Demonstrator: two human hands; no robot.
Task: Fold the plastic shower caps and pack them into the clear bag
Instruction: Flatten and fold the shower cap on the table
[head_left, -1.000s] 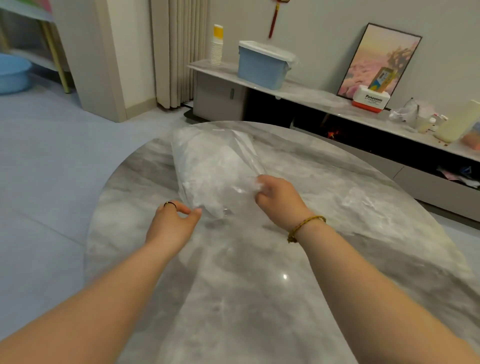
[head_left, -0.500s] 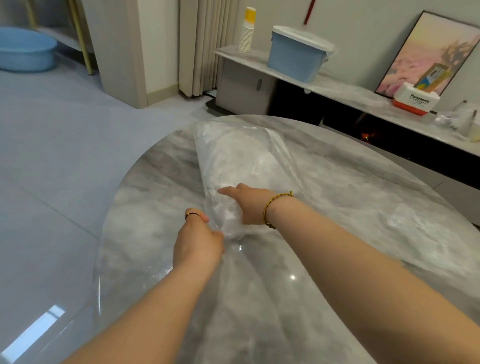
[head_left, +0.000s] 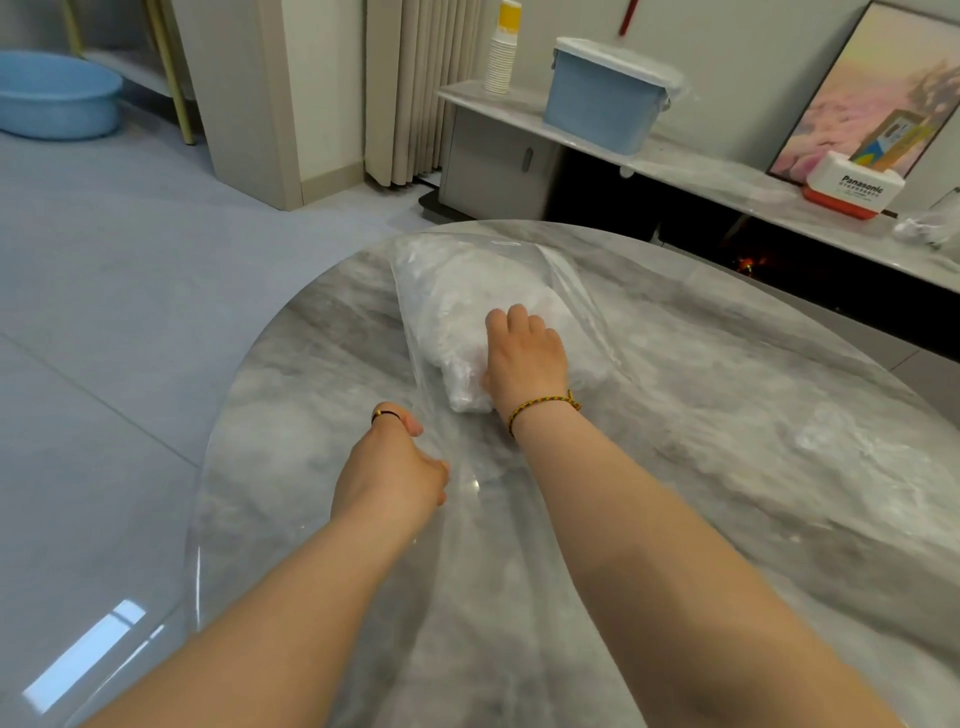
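2 hands on the packing step: right hand (head_left: 524, 358) curls over white crumpled plastic shower caps (head_left: 457, 327) inside the clear plastic bag (head_left: 584, 291), far-centre on the grey marble table (head_left: 727, 395). Left hand (head_left: 389, 467) pinches the bag's near mouth. Next, likely: pull right hand out, flatten.

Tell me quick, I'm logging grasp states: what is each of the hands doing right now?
Left hand: pinches the clear bag's open edge.
Right hand: curled over the shower caps inside the bag.
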